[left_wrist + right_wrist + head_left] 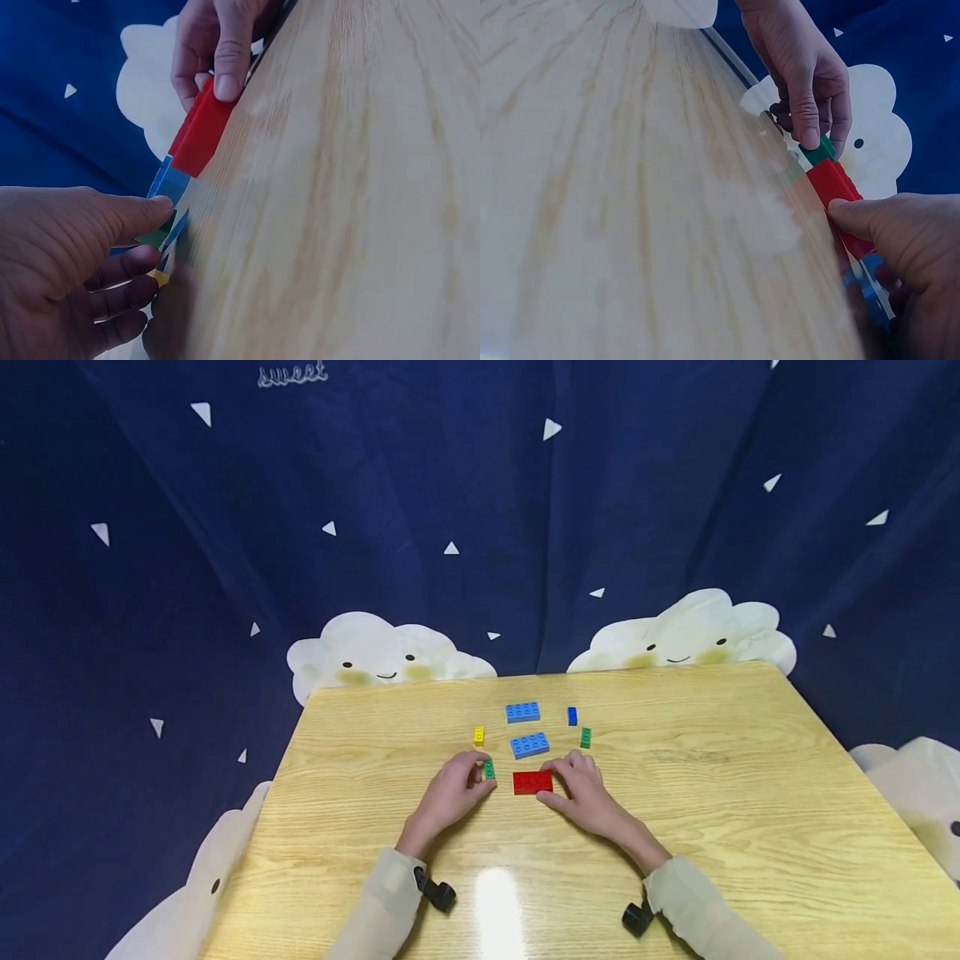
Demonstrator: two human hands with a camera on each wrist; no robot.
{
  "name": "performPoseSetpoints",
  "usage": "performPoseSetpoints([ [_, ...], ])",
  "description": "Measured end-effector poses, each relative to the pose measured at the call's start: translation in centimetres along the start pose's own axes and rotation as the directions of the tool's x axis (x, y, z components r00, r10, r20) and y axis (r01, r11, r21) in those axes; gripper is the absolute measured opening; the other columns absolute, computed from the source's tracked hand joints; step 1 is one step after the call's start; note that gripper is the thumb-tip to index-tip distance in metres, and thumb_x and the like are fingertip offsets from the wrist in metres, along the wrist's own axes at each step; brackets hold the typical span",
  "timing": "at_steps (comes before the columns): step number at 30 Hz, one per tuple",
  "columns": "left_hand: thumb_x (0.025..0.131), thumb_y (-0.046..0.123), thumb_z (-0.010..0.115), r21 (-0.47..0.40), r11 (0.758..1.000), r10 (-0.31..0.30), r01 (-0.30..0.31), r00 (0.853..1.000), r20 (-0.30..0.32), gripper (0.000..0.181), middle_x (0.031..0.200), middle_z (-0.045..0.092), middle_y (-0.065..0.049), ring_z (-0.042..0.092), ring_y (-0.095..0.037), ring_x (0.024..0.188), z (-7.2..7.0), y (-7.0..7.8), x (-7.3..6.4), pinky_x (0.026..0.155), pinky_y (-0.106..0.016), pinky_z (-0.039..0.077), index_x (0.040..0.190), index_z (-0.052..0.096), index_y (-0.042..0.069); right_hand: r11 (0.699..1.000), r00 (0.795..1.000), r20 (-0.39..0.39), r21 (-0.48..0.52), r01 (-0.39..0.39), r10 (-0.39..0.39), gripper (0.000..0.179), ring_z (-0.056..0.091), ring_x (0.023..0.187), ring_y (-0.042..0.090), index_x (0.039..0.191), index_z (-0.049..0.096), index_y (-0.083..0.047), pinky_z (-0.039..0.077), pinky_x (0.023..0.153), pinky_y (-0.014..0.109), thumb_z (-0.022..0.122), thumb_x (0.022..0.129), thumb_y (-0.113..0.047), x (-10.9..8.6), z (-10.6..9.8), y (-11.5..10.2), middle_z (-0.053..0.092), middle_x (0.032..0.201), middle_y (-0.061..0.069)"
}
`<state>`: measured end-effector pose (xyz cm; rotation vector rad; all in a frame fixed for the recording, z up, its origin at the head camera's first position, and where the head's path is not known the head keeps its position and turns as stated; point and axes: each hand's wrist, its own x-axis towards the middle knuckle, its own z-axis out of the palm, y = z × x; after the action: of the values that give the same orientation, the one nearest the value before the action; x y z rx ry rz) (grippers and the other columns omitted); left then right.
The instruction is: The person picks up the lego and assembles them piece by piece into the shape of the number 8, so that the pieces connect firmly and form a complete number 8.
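Note:
Between the thumb and index finger of my left hand (452, 787) is a small green brick (489, 769), pinched at its ends. My right hand (583, 789) grips the right end of a larger red brick (531, 782), thumb on the near side and fingers on the far side. In the right wrist view the red brick (832, 184) appears right beside the green brick (819, 151). Just beyond the red brick lies a light blue brick (529, 745), studs up. The left wrist view shows the green brick mostly hidden behind the left thumb (146, 216).
Farther back lies a second light blue brick (522, 712). A small yellow brick (479, 736) sits beyond the left hand; a dark blue brick (572, 717) and another green brick (586, 737) lie beyond the right. The wooden table (712, 793) ends at a dark blue curtain (480, 485).

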<state>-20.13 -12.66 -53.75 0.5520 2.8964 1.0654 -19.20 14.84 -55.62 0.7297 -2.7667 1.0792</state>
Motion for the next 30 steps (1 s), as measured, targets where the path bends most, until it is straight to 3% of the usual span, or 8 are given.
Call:
performPoseSetpoints([
  [20,0.097,0.024,0.077,-0.124,0.991,0.055,-0.055,0.998,0.000,0.038,0.086,0.059,0.006,0.052,-0.009,0.075,0.5,1.0,-0.3,0.066,-0.025,0.044,0.131,0.066,0.011,1.000,1.000,-0.022,-0.001,-0.003,0.003,0.039,0.038,0.095,0.018,0.126,0.069,-0.013,0.028,0.083,0.039,0.078,0.095,-0.035,-0.1,0.4,0.5,0.051,0.102,0.000],
  [27,0.097,0.020,0.077,-0.132,0.988,0.085,-0.082,0.996,0.012,0.038,0.084,0.059,0.006,0.052,-0.009,0.073,0.7,1.1,-0.4,0.066,-0.025,0.044,0.132,0.066,0.009,1.000,1.000,-0.026,0.008,-0.017,0.017,0.049,0.040,0.100,0.020,0.133,0.064,-0.008,0.032,0.087,0.040,0.079,0.094,-0.034,0.1,0.5,0.7,0.055,0.108,0.002],
  [30,0.097,0.021,0.077,-0.141,0.988,0.070,-0.066,0.997,0.022,0.039,0.085,0.059,0.006,0.053,-0.010,0.074,0.9,1.2,-0.6,0.066,-0.025,0.045,0.133,0.066,0.010,1.000,1.000,-0.022,0.023,-0.018,0.018,0.047,0.040,0.099,0.020,0.131,0.065,-0.008,0.032,0.087,0.040,0.080,0.094,-0.033,0.0,0.6,0.8,0.054,0.107,0.003],
])
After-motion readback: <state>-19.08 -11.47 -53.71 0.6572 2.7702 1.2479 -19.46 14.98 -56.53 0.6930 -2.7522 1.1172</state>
